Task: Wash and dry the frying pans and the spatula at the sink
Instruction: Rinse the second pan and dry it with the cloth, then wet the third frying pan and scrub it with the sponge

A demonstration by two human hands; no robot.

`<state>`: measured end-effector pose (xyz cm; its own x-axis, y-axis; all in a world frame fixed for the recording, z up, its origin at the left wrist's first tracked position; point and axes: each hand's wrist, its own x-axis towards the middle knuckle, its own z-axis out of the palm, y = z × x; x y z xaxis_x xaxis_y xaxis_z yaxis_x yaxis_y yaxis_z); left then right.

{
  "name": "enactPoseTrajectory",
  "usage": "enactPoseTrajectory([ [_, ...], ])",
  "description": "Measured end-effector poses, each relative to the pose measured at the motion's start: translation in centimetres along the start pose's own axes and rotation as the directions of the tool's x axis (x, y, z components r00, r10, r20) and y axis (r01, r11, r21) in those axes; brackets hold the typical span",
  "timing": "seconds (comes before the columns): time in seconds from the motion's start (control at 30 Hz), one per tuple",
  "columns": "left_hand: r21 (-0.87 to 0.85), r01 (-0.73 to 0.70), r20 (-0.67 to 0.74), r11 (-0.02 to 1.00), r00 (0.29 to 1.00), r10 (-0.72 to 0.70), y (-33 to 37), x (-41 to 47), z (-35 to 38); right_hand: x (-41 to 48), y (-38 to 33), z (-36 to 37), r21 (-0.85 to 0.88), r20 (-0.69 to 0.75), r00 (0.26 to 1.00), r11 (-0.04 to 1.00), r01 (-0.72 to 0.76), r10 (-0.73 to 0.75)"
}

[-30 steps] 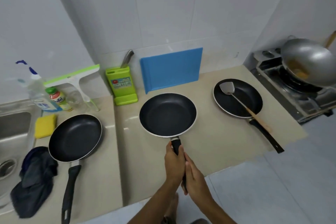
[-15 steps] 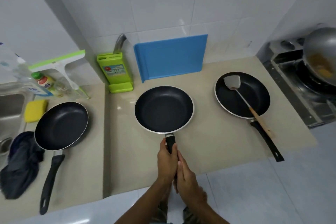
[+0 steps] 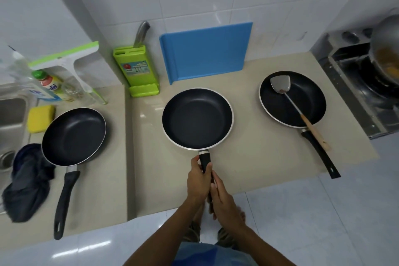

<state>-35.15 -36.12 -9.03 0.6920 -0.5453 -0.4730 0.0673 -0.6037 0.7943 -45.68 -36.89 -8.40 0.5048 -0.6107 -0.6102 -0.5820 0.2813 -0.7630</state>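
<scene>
Left hand (image 3: 197, 181) and right hand (image 3: 225, 203) hide most of middle pan (image 3: 197, 117) handle.

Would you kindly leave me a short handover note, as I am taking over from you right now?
Left hand grips the middle pan by its handle. Right hand lies against the handle's end; grip unclear.
Left pan sits beside the sink. Right pan holds the spatula. Sponge and cloth are by the sink.
Done: no washing visible; no pan is in the sink.
Left: wash and dry all three pans and the spatula.
</scene>
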Motion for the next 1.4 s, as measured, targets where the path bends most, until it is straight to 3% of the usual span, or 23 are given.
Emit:
enactPoseTrajectory([
  [0.1, 0.033, 0.015, 0.057, 0.999, 0.998, -0.017, -0.8, 0.3, -0.8, 0.3, 0.5, 0.0, -0.053, 0.023, 0.993, 0.992, -0.116, 0.117],
  [0.6, 0.065, 0.037, 0.169, 0.997, 0.984, -0.047, -2.7, 2.1, -2.2, 0.3, 0.3, 1.2, -0.183, 0.092, 0.980, 0.971, -0.156, 0.175],
  [0.73, 0.072, 0.042, 0.188, 0.997, 0.981, -0.055, -2.7, 2.5, -2.4, 0.5, 0.4, 1.1, -0.103, 0.082, 0.972, 0.972, -0.212, 0.220],
  [0.97, 0.079, 0.042, 0.197, 0.996, 0.979, -0.057, -2.8, 2.5, -2.5, 0.2, 0.5, 1.4, -0.136, 0.075, 0.987, 0.982, -0.128, 0.139],
  [1.07, 0.089, 0.054, 0.192, 0.995, 0.979, -0.071, -2.5, 2.3, -2.5, 1.4, 2.4, 1.2, -0.040, 0.023, 0.981, 0.981, -0.191, 0.192],
  [1.2, 0.134, 0.054, 0.186, 0.989, 0.979, -0.078, -2.2, 1.7, -2.5, 0.9, 0.9, 1.4, -0.105, 0.005, 0.981, 0.976, -0.190, 0.192],
  [1.27, 0.172, 0.036, 0.189, 0.984, 0.980, -0.069, -2.3, 1.3, -2.3, 0.2, 0.3, 1.4, -0.193, 0.035, 0.990, 0.973, -0.130, 0.139],
  [1.33, 0.322, -0.058, 0.160, 0.945, 0.987, 0.006, -2.7, 0.9, -2.1, -0.1, 0.4, 1.3, -0.163, 0.047, 0.989, 0.978, -0.133, 0.142],
  [1.4, 0.573, -0.210, 0.137, 0.792, 0.978, 0.161, -3.1, 0.8, -2.1, -0.2, 0.5, 0.9, -0.263, 0.075, 0.994, 0.963, -0.060, 0.082],
])
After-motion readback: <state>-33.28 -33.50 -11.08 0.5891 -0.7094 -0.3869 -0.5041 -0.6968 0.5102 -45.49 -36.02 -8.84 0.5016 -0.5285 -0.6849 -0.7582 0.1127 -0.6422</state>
